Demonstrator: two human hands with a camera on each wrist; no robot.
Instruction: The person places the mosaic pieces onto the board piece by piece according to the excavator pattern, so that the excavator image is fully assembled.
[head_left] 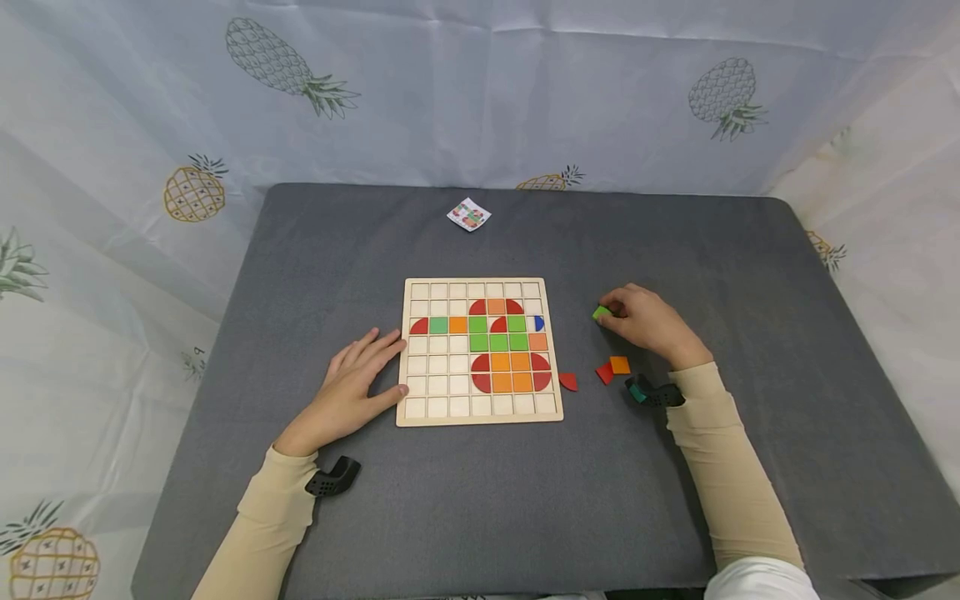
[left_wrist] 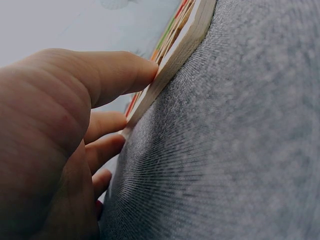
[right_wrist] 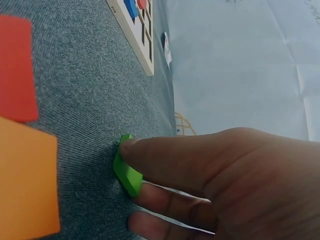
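Note:
A wooden grid board (head_left: 437, 385) lies on the grey table, partly filled with red, green, orange and blue tiles. My left hand (head_left: 352, 387) rests at its left edge, fingers spread and outstretched; in the left wrist view the thumb (left_wrist: 120, 75) touches the board's side. To the right of the board, my right hand (head_left: 651, 325) pinches a green tile (right_wrist: 127, 172) between thumb and fingers, close over the cloth. Nearer me lie an orange square tile (head_left: 620, 365) and a red tile (head_left: 604, 373). Another red tile (head_left: 568, 382) with a curved side lies against the board's right edge.
A small printed card (head_left: 469, 215) with a coloured pattern lies beyond the board. A teal piece (head_left: 637, 393) shows beside the black band on my right wrist. Pineapple-print curtains (head_left: 525, 100) hang behind the table and along its sides.

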